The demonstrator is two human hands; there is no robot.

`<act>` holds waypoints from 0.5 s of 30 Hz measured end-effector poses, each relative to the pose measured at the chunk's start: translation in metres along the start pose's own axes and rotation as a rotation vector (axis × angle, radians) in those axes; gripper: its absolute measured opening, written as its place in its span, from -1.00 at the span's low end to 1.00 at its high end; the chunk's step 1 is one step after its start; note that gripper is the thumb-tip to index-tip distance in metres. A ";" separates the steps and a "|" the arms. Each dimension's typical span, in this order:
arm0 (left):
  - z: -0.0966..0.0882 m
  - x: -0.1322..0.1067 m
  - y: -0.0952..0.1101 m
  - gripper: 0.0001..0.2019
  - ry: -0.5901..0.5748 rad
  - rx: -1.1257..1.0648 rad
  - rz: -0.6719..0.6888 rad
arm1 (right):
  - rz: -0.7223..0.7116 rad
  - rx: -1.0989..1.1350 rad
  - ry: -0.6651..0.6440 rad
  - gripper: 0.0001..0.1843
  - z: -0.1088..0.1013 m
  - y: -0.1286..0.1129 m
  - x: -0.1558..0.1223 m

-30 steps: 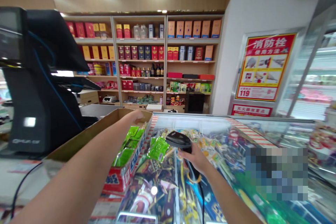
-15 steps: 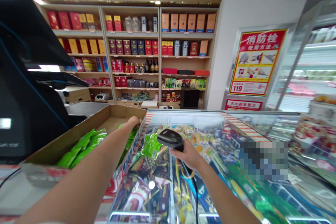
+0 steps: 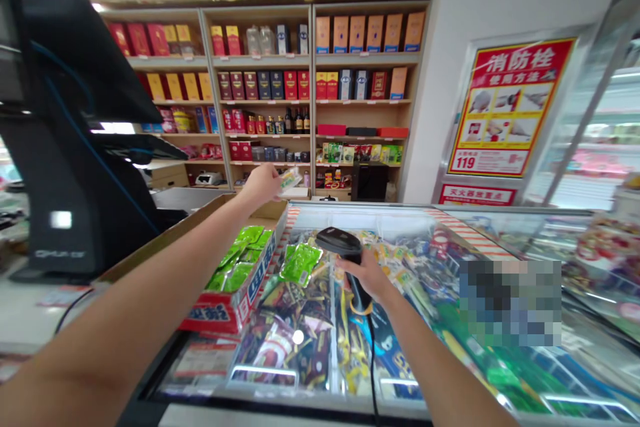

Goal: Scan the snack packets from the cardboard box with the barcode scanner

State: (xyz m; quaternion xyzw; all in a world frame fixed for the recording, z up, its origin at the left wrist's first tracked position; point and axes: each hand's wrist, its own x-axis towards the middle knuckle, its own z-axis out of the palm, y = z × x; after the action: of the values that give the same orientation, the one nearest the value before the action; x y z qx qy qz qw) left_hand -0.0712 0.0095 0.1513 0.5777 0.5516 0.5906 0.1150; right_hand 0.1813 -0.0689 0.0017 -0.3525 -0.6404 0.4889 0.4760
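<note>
Left hand [image 3: 263,185] raised from carton [image 3: 213,315], stretched forward, pale packet [image 3: 291,178] pinched in fingers; green packets [image 3: 240,267] piled inside; black scanner [image 3: 341,240] gripped by right hand [image 3: 369,277].

Your left hand [image 3: 264,181] pinches a small, pale, shiny packet [image 3: 291,178] with green and yellow print, raised at the far end of the open carton [image 3: 213,313]. To the carton's right, your right hand [image 3: 369,275] grips a black scanner [image 3: 341,240], head uppermost and facing left, handle slanting down. A glossy green packet [image 3: 301,263] lies just right of the carton, pale label patch showing.
</note>
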 end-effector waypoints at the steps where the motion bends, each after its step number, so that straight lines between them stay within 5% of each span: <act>1: 0.002 -0.020 0.000 -0.77 -0.026 -0.052 -0.007 | 0.008 0.045 0.020 -0.75 -0.001 -0.002 0.000; 4: 0.023 -0.085 -0.019 -0.73 -0.009 -0.370 -0.008 | 0.012 0.169 0.061 -0.69 -0.007 -0.007 -0.001; 7: 0.056 -0.132 -0.059 -0.60 0.018 -0.602 -0.149 | 0.000 0.204 0.039 -0.67 -0.012 -0.010 -0.002; 11: 0.084 -0.151 -0.100 -0.56 0.008 -0.678 -0.252 | 0.011 0.020 -0.053 -0.72 -0.013 -0.008 -0.003; 15: 0.085 -0.151 -0.107 -0.67 -0.038 -0.567 -0.204 | -0.002 -0.188 -0.102 -0.77 -0.012 -0.008 -0.004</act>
State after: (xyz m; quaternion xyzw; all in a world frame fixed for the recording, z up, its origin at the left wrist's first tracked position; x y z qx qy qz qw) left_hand -0.0103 -0.0244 -0.0403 0.4752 0.4175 0.6955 0.3408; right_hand 0.1943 -0.0716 0.0088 -0.3695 -0.7073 0.4435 0.4080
